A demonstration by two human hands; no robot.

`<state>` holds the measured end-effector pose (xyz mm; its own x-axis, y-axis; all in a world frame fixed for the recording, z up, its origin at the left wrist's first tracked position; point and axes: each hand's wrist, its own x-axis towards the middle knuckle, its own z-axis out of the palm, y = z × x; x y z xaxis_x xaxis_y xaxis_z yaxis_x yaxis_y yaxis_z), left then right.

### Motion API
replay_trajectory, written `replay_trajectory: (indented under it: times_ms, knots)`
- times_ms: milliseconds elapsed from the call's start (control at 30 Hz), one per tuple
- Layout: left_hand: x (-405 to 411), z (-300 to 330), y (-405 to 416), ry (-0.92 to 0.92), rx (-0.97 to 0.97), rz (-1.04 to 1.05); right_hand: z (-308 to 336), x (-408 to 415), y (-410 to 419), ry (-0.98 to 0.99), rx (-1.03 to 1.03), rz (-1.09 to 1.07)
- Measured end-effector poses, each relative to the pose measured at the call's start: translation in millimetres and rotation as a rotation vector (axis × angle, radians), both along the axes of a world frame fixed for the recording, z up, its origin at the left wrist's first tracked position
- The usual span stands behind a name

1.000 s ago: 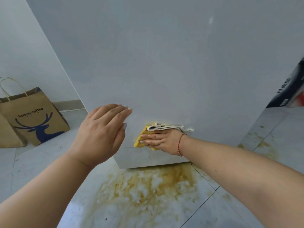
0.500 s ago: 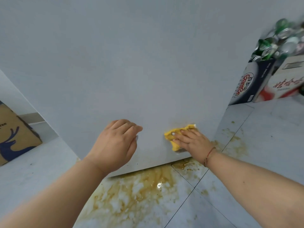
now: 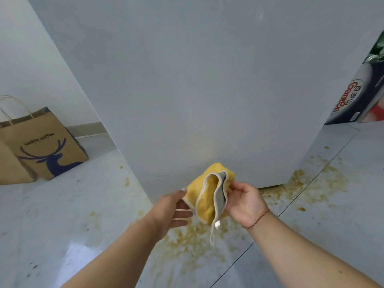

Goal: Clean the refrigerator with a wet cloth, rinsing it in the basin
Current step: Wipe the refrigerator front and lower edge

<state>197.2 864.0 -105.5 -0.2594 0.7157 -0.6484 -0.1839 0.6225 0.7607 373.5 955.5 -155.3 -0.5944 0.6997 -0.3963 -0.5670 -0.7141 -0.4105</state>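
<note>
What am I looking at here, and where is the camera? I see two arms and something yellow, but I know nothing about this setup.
There is no machine here: a person wears one camera on the head, looking forward and down, so the two arms you see are that person's own. The big pale grey wall in front is the side of a refrigerator, with a faint yellowish smear low down. Both hands hold a yellow cloth away from it: the left hand holds its left edge, and the right hand pinches its grey-backed fold. The tiled floor below is splashed with brownish stains. A brown paper bag stands at the left, and a printed box at the right. No basin is in view.
</note>
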Motion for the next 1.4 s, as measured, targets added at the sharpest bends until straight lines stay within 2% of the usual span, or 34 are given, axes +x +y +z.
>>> replay_trajectory:
  times_ms: [67,100,233,400,533,633,733,833,933,1067,1133,1200,1300,1400]
  knots:
    - [0.8,1.5,-0.8,-0.203,0.013,0.082,3.2,-6.2,-5.9,0.058,-0.062,-0.013]
    - [-0.4,1.4,-0.7,-0.209,0.037,0.103,4.3,-8.6,-6.8,0.069,-0.094,-0.021]
    - [-7.6,0.5,-4.1,0.02,0.109,0.116,15.2,-17.3,-7.0,0.016,-0.103,0.077]
    - [-22.0,6.4,-6.3,0.016,0.136,0.096,16.2,-27.4,-5.0,-0.164,-0.046,0.13]
    - [-35.4,15.0,-9.9,0.032,0.218,0.025,23.6,-34.7,-11.7,-0.304,0.171,0.297]
    - [-43.3,25.9,-14.4,-0.158,0.276,-0.052,32.1,-38.7,-16.2,-0.223,0.307,0.405]
    - [-51.4,38.0,-18.7,-0.244,0.321,-0.145,39.7,-40.9,-18.7,-0.157,0.433,0.577]
    - [-65.4,49.7,-24.2,-0.3,0.378,-0.137,37.8,-38.1,-14.3,-0.187,0.543,0.688]
    - [-86.2,58.6,-31.7,-0.309,0.443,-0.116,36.5,-28.8,-6.3,-0.356,0.65,0.728]
    - [-105.1,64.3,-41.2,-0.268,0.44,-0.147,39.0,-16.7,5.4,-0.83,0.966,0.882]
    - [-110.5,66.1,-45.2,-0.237,0.437,-0.109,33.9,-11.2,9.0,-0.973,1.089,0.941]
    - [-115.4,67.6,-48.2,-0.155,0.402,-0.062,27.7,-2.1,10.1,-0.901,1.003,0.862]
    - [-119.3,59.1,-51.8,0.076,0.252,-0.056,25.1,10.5,11.7,-0.742,0.727,0.716]
    - [-113.6,42.7,-51.2,0.114,0.146,-0.042,26.9,3.6,10.7,-0.659,0.492,0.501]
